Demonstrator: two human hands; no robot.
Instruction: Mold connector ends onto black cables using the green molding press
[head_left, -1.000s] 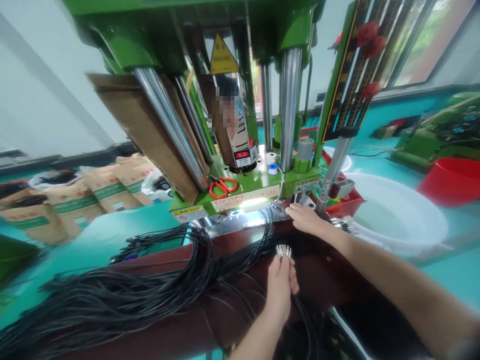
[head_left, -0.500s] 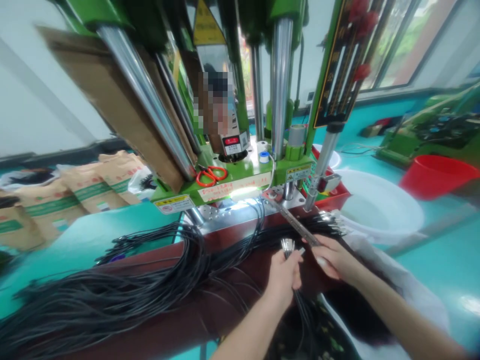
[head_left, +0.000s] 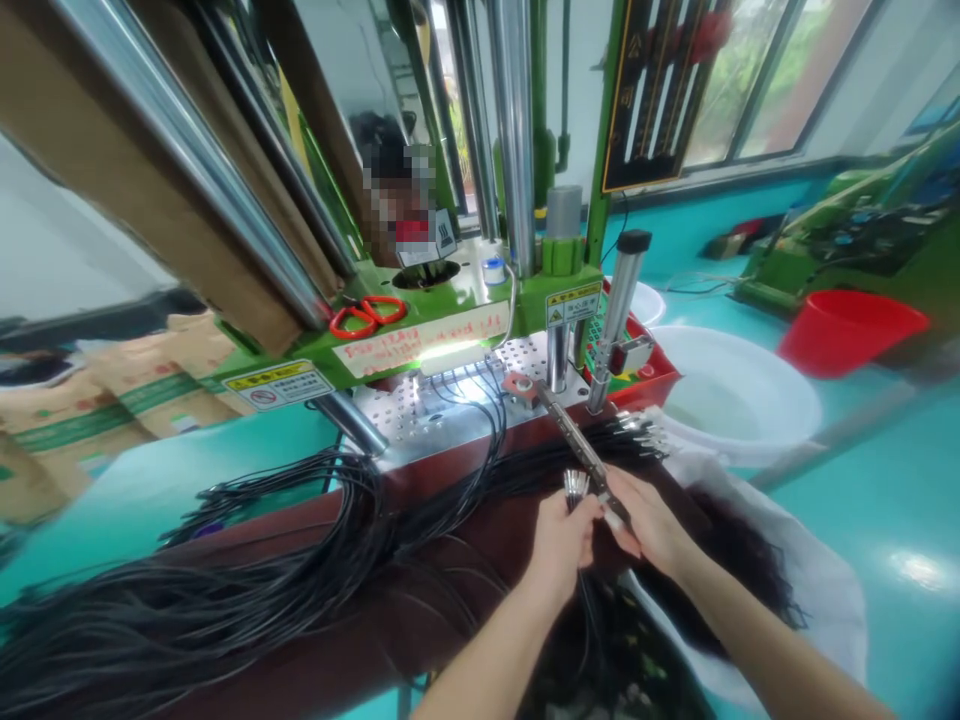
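My left hand (head_left: pixel 559 545) is closed around a bundle of black cables (head_left: pixel 592 625), whose silvery connector ends (head_left: pixel 576 485) stick up above the fist. Close beside it, my right hand (head_left: pixel 651 520) grips the near end of a narrow metal bar (head_left: pixel 574 435). The bar slants away to a reddish end piece (head_left: pixel 520 386) on the machine's metal plate (head_left: pixel 397 435). My left thumb lies by the bar's near end; whether it touches cannot be made out. Several black cables run into the lit block (head_left: pixel 461 385) under the green press (head_left: pixel 300 345).
Many black cables (head_left: pixel 225 585) lie across the brown-red surface at left. More silvery-ended cables (head_left: pixel 637 432) lie behind my right hand. Orange-handled scissors (head_left: pixel 367 317) rest on the press. A white tub (head_left: pixel 780 400) and red bucket (head_left: pixel 847 335) stand right; paper sacks (head_left: pixel 157 385) stand left.
My right hand has come closer to my left, and the bar's near end now lies between them. The camera view has shifted, so the press sits further left.
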